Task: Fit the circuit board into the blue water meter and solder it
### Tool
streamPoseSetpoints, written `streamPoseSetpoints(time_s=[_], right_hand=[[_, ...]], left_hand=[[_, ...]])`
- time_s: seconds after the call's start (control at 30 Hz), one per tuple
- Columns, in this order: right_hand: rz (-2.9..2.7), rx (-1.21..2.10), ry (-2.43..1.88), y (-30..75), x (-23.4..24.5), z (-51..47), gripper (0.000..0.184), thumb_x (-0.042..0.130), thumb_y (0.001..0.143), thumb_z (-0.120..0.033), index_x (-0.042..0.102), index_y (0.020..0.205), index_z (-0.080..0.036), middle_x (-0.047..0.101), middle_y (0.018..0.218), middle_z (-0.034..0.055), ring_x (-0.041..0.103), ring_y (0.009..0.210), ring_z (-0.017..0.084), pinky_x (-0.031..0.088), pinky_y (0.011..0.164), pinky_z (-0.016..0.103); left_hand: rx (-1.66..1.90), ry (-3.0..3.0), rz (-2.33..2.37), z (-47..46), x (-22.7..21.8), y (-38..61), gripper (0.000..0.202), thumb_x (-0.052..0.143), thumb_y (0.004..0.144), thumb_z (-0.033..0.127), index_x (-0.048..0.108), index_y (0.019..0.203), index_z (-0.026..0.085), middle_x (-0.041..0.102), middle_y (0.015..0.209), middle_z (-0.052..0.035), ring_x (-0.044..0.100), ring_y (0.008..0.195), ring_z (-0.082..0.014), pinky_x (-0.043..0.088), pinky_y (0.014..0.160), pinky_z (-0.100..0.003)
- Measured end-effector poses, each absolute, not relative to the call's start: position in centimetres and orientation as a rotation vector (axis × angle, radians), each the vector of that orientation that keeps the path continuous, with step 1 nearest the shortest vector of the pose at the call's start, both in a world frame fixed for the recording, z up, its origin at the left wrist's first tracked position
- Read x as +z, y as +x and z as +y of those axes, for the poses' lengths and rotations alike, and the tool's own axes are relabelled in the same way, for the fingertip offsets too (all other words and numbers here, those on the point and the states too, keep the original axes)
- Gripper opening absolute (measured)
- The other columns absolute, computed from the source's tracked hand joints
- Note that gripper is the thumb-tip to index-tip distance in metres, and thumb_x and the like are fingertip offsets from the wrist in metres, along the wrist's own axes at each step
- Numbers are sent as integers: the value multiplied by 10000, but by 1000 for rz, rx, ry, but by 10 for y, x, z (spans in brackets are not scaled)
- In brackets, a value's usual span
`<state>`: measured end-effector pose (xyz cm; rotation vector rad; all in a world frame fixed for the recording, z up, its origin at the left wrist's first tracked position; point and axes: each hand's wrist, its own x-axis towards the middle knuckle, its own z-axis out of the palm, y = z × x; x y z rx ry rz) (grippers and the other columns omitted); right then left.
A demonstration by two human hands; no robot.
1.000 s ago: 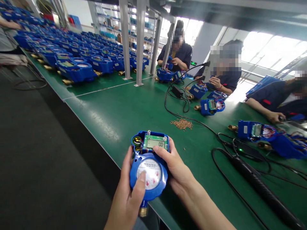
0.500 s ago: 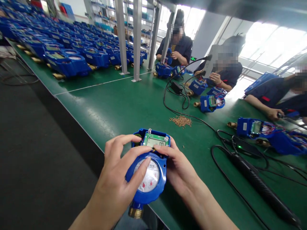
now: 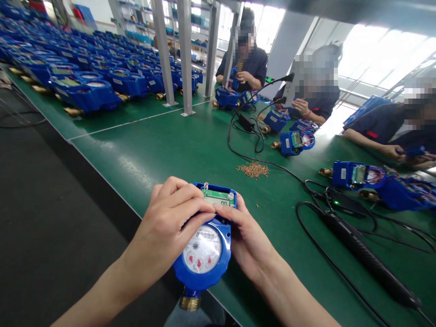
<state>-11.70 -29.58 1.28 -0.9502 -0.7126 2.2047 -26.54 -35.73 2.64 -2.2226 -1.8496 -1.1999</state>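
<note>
A blue water meter (image 3: 202, 249) with a round dial, a brass threaded end and an open electronics compartment is tilted towards me over the table edge. My right hand (image 3: 250, 236) grips it from the right side, thumb on the lower edge of the small display (image 3: 220, 203). Over the compartment's left part lies my left hand (image 3: 173, 218), its fingers bunched and its thumb and fingertips pinched together beside my right thumb. Whatever is between those fingertips is hidden. The green circuit board (image 3: 218, 194) shows around the display.
Rows of blue meters (image 3: 81, 91) fill the green table (image 3: 136, 150) at the far left. Small brass screws (image 3: 254, 170) lie heaped ahead. A black electric screwdriver (image 3: 371, 259) and cables lie right. Metal posts (image 3: 185, 59) stand behind; several co-workers sit opposite with meters.
My left fingers, spread over the dial and compartment before, have drawn together into a pinch at the display's lower edge. My left thumb has moved up off the dial, which shows more fully.
</note>
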Motion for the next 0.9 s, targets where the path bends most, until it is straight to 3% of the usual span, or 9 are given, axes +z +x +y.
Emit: streamPoseSetpoints(time_s=[0.2,0.33,0.43,0.47,0.53,0.6,0.77,0.83,0.9], right_hand=[[-722,2203,-877,-116,14,-299,536,808,774,-273,481,1198,-239,698,1015,22,643,859,135,503,841,272],[-765,2183,-851,-115,14,-303,602,810,779,-334,466,1263,-235,696,1101,42,665,947,165,500,949,325],[-872,2096,-919,-113,7,-312,818,826,757,-399,364,1423,-282,646,1280,67,636,1148,238,451,1062,407],[-908,2050,-960,-112,2,-315,894,825,752,-432,309,1471,-304,614,1341,71,609,1206,255,431,1089,425],[-954,1968,-1005,-112,-11,-320,1001,801,752,-514,206,1535,-326,536,1446,76,551,1294,271,393,1133,440],[-989,1932,-955,-112,-27,-322,1013,732,787,-590,152,1570,-312,471,1509,84,489,1361,281,369,1156,446],[-1204,1860,-852,-117,-64,-314,806,518,905,-653,234,1571,-299,495,1491,80,453,1393,272,417,1116,433],[-1281,1751,-908,-119,-81,-310,796,477,906,-683,287,1553,-261,539,1428,110,530,1312,269,440,1089,412],[-1339,1627,-1006,-121,-99,-307,787,480,885,-711,402,1487,-209,615,1271,142,625,1140,269,490,1017,402]], left_hand=[[-1018,-2288,-1727,-355,29,-265,140,537,998,228,660,1064,221,706,1018,-20,540,966,-232,361,842,-393],[-1140,-2229,-1776,-362,25,-268,121,583,972,224,685,1025,264,675,974,-4,538,945,-223,379,860,-396],[-1477,-1830,-2106,-381,12,-258,146,626,932,323,695,1058,297,615,1090,-37,535,1091,-266,394,970,-443],[-1642,-1636,-2271,-389,5,-251,283,658,892,392,657,1159,298,581,1228,-59,511,1195,-297,386,1022,-466],[-2161,-1194,-2565,-401,-13,-234,487,633,878,473,530,1329,319,534,1410,-67,497,1294,-317,399,1064,-476],[-2719,-749,-2693,-406,-32,-218,621,641,833,538,497,1373,268,606,1375,-115,567,1257,-349,473,1023,-457],[-3232,-391,-2362,-395,-47,-217,1019,825,651,484,337,1509,229,721,1184,-153,709,1038,-364,594,788,-369],[-3280,-349,-2283,-385,-43,-229,1016,816,673,444,305,1526,233,732,1147,-142,725,1007,-353,603,757,-356],[-3175,-337,-2253,-370,-38,-245,869,739,766,418,339,1515,232,732,1141,-129,727,1015,-338,611,758,-356]])
